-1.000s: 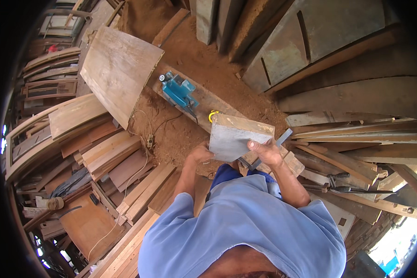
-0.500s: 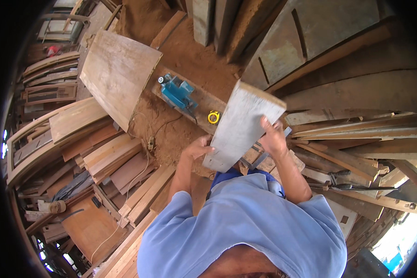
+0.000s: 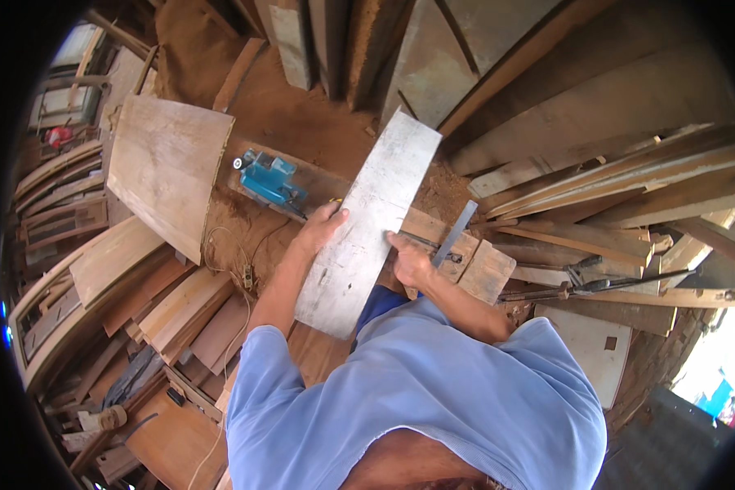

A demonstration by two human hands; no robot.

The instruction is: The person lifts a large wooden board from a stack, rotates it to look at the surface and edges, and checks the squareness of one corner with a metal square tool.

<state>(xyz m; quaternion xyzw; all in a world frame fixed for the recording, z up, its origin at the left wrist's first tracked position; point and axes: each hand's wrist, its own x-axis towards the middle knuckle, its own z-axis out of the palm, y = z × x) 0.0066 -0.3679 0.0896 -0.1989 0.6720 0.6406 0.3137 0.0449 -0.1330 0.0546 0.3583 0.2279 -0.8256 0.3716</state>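
A whitish, weathered wooden board is held slantwise in front of me, its flat face turned up toward me. My left hand is closed on its left edge, thumb on the face. At the right edge my right hand grips it, thumb also on the face. Beyond the left hand, a teal electric planer lies on a wooden bench plank. A sliver of yellow beside the left fingers is the tape measure, mostly hidden. The grey metal blade of a square rests on the bench by my right hand.
A large plywood panel lies at the upper left, with a cord running below it. Stacked timber fills the left side. Planks lean on the right, near a long clamp. Sawdust covers the far ground.
The board has come nearer to my body and turned, showing more of its length. My left hand has slid up its left edge; the right hand has moved lower and left. The view has shifted.
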